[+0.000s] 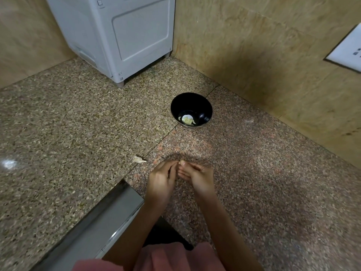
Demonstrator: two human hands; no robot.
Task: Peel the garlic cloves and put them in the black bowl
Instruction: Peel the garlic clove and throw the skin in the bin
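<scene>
- Pink cloth [166,259] lay nearest.
- Left grip [161,179] and right grip [200,178] met over the worktop [273,173], fingers curled narrowly, pinching a garlic clove [182,163].
- Peeled cloves [187,120] lay in the black bowl [205,103], farther back.

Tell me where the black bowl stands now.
In the head view, the black bowl stands on the granite counter right of centre, ahead of the left hand and right hand, near the right wall.

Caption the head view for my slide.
Left hand and right hand hold a garlic clove over the granite counter; peeled garlic lies in the black bowl beyond.
</scene>
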